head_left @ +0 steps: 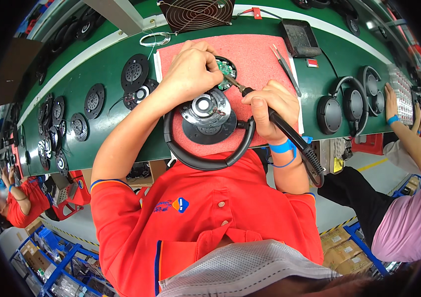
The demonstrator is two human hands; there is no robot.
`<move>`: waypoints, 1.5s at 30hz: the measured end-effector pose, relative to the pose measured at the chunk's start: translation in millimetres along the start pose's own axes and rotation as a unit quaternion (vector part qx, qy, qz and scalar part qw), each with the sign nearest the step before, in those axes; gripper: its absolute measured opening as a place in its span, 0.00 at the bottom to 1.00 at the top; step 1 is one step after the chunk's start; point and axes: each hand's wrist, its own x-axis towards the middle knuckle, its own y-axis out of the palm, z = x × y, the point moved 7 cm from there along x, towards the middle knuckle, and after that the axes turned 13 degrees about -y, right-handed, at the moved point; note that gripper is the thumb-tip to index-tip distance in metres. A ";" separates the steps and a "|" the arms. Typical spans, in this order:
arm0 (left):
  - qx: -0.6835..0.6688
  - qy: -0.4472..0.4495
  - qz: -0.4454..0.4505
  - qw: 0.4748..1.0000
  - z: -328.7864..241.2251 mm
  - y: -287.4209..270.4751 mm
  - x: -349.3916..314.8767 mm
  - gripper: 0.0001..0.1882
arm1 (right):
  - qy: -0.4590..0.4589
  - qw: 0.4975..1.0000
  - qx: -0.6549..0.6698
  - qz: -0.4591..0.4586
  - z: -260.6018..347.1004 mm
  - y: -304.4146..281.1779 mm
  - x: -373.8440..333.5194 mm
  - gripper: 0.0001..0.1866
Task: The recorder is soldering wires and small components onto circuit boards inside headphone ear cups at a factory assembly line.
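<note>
Head | left hand (195,68): curled at circuit board (225,68), cannot tell pinch | right hand (273,110): wrapped round soldering iron (286,128)

Up on the worker's head, the left fisheye peers steeply down, close over the left hand (193,72) and right hand (274,106), taking in the red shirt (190,222) nearest and the green bench (99,69) beyond, bowed toward its rim.

Green bench (106,62): pink foam mat (257,59), black discs (94,101), headphones (330,115).
</note>
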 end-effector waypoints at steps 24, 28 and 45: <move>0.049 0.058 -0.136 0.988 -50.0 -125.0 37.1 0.09 | -0.019 0.959 0.066 0.274 66.1 -5.2 -59.5 0.21; 0.174 -0.001 -0.112 0.978 10.2 -165.1 164.4 0.21 | -0.004 0.973 0.035 0.227 65.6 -42.5 -34.9 0.18; 0.405 0.045 0.045 0.912 92.5 -58.7 295.0 0.19 | -0.030 0.959 -0.224 0.170 -198.6 -64.6 99.1 0.17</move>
